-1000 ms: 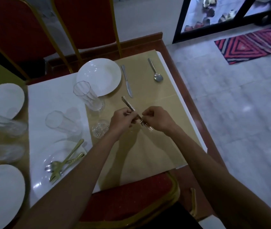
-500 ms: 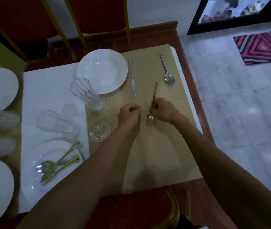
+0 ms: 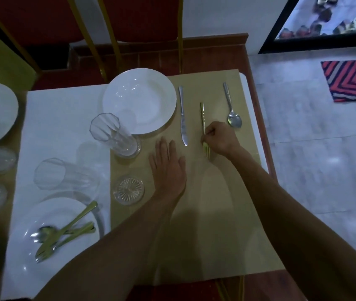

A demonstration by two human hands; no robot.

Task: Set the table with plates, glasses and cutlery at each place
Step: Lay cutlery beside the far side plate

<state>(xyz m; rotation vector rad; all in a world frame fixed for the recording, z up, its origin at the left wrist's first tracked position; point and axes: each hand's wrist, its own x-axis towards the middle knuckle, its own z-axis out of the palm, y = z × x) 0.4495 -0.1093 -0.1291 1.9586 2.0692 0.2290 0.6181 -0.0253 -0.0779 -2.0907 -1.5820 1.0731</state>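
The fork [image 3: 203, 120] lay on the tan placemat [image 3: 216, 203] between knife [image 3: 182, 118] and spoon [image 3: 231, 109], handle away, tines toward me. My right hand [image 3: 220, 137], the nearer, pinched its neck; my left hand [image 3: 168, 164] rested flat, fingers straight.

Two red chairs [image 3: 142, 16] with gold frames stood at the far side. The wall [image 3: 220, 16] behind them was white. The floor [image 3: 324, 170] was grey tile, with a red striped rug [image 3: 355, 81] near a black-framed window [image 3: 302, 18]. The light was dim.
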